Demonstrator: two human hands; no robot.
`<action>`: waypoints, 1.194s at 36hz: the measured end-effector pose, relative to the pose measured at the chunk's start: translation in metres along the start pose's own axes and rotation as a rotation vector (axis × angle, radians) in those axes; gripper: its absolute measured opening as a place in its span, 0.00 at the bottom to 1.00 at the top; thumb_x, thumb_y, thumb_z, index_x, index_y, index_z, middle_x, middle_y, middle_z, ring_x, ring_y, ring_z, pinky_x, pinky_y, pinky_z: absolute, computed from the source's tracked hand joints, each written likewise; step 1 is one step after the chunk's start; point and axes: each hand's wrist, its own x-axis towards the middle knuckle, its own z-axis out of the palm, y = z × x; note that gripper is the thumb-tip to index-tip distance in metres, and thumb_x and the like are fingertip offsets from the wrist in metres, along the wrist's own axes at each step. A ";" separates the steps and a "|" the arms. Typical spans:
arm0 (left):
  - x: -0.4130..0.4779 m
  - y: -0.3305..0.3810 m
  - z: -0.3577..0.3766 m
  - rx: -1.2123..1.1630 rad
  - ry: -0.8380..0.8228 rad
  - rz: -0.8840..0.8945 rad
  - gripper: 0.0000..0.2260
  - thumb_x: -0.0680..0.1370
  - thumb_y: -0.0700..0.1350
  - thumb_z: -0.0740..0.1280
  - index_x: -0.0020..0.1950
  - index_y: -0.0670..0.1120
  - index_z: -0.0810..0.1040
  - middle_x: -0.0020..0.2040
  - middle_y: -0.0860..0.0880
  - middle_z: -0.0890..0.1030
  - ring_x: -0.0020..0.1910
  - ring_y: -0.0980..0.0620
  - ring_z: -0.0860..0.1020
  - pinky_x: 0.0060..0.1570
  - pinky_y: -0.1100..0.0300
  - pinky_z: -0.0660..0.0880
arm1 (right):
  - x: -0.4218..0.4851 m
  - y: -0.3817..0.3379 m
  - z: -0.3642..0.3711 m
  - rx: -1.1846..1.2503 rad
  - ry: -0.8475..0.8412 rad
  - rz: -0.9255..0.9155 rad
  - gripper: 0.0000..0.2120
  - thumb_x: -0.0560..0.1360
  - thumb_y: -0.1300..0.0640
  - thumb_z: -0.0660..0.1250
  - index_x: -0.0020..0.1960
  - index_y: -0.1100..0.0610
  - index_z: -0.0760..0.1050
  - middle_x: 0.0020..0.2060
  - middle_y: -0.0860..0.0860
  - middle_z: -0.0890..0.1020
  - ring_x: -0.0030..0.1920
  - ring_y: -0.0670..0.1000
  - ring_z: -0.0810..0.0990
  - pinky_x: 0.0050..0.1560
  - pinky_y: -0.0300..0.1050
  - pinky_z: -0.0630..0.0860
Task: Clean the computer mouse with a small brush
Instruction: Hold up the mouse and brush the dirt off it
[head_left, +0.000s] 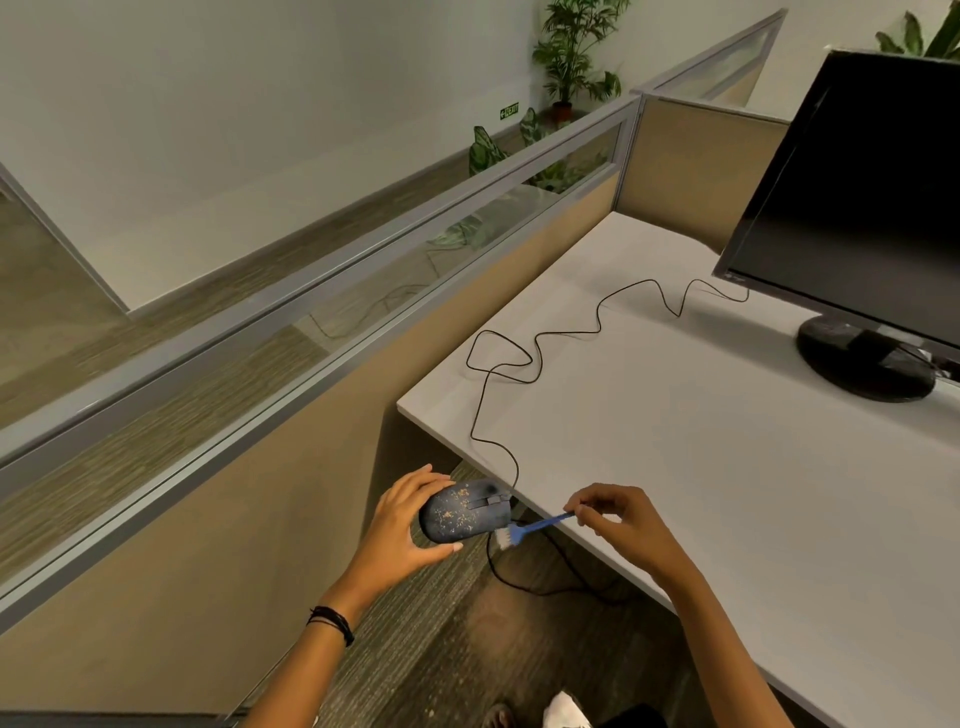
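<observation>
- white desk (727, 457) tucked into a beige cubicle partition (234, 545) with a glass strip on top
- plain white wall (234, 93), tiny green exit sign (509, 110)
- streaky carpet (457, 649), potted plants (571, 57) past the partition

Office, cubicle partitions (322, 332), white desk (727, 441), monitor (857, 208)

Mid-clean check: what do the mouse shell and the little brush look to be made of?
Dark speckled computer mouse: probably moulded plastic, matte; smooth rounded shell with no sharp glare, dusted with tan crumbs. Small blue brush with white bristles: thin, evenly coloured handle suggests plastic; the white tuft looks like synthetic fibre, though too small to be sure.
</observation>
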 end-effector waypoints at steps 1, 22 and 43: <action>0.000 0.000 0.000 -0.003 0.000 -0.006 0.30 0.67 0.56 0.75 0.66 0.59 0.65 0.67 0.60 0.65 0.72 0.59 0.57 0.71 0.48 0.58 | 0.000 0.000 0.000 -0.004 0.001 0.000 0.11 0.74 0.62 0.66 0.41 0.48 0.82 0.38 0.43 0.84 0.40 0.45 0.81 0.44 0.35 0.77; 0.005 -0.007 0.003 0.004 0.004 0.009 0.30 0.67 0.58 0.74 0.66 0.59 0.66 0.66 0.61 0.66 0.72 0.60 0.56 0.71 0.50 0.57 | 0.018 -0.020 0.017 0.204 0.192 0.003 0.07 0.75 0.63 0.65 0.46 0.56 0.82 0.37 0.49 0.83 0.34 0.40 0.79 0.31 0.31 0.73; 0.005 -0.007 -0.003 0.040 -0.018 0.019 0.31 0.67 0.57 0.75 0.66 0.60 0.65 0.66 0.67 0.61 0.71 0.67 0.52 0.70 0.54 0.54 | 0.028 -0.028 0.028 0.099 0.140 -0.017 0.07 0.76 0.62 0.65 0.47 0.56 0.81 0.36 0.47 0.82 0.33 0.39 0.78 0.34 0.32 0.75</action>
